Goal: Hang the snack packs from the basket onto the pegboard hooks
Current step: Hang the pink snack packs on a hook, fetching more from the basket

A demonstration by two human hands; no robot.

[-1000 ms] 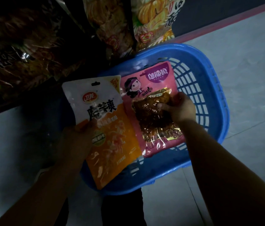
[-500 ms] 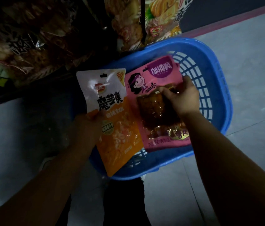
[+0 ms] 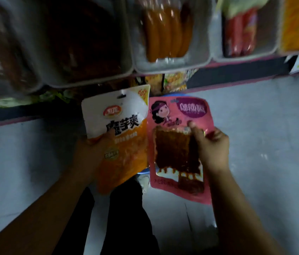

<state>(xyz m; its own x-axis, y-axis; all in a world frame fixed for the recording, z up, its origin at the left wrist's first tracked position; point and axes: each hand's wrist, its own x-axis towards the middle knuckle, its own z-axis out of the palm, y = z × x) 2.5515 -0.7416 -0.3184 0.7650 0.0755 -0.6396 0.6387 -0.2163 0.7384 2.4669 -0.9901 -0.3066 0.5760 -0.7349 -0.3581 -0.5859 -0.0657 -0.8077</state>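
I can only see a blue sliver of the basket [image 3: 143,172] between the two packs. The upper trays [image 3: 172,65] are blurred and cut off at the top edge.

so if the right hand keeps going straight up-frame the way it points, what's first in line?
Probably the grey tray of orange sausages above the right hand; depth is unclear.

left pack [image 3: 119,135] beside right pack [image 3: 178,150], trays [image 3: 172,65] above

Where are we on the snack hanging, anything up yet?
Picked up: left hand holds the orange-and-white pack, right hand holds the pink pack, both up near the shelf trays. Neither is on a hook yet, and no empty hook is visible. Hanging both remains; the basket is almost entirely hidden.
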